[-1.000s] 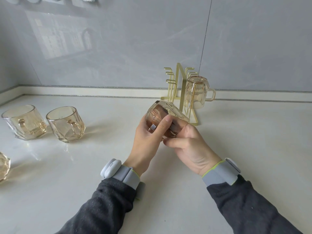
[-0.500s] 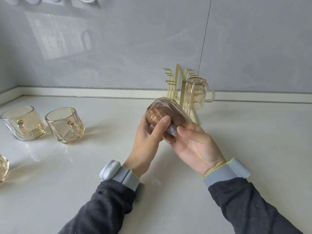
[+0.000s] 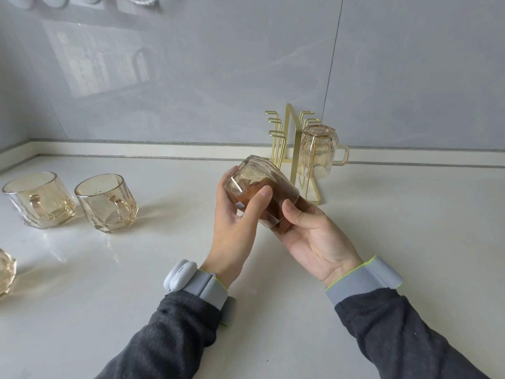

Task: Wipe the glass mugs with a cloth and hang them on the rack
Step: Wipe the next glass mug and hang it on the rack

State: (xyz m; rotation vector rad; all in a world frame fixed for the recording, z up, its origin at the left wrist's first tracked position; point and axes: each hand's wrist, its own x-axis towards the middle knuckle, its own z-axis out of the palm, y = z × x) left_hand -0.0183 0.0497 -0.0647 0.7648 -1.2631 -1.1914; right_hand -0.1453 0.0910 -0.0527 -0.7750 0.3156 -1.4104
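An amber glass mug (image 3: 257, 184) is tilted on its side above the counter, its base pointing up and left. My left hand (image 3: 237, 222) grips its body, thumb across the glass. My right hand (image 3: 314, 236) cups the rim end from below, with something brown inside the mug. Behind it stands a gold wire rack (image 3: 289, 143), with one mug (image 3: 319, 151) hung upside down on its right side. Two upright mugs (image 3: 41, 199) (image 3: 108, 202) sit at the left. The edge of another glass (image 3: 5, 272) shows at the far left.
The pale counter (image 3: 410, 228) runs back to a grey tiled wall (image 3: 191, 77) with a low upstand. Bare counter lies to the right of the rack and in front of my arms. Both wrists wear grey bands.
My right hand has turned palm up under the mug's rim end. The mug has rotated and lifted slightly toward the rack. The other mugs have not moved.
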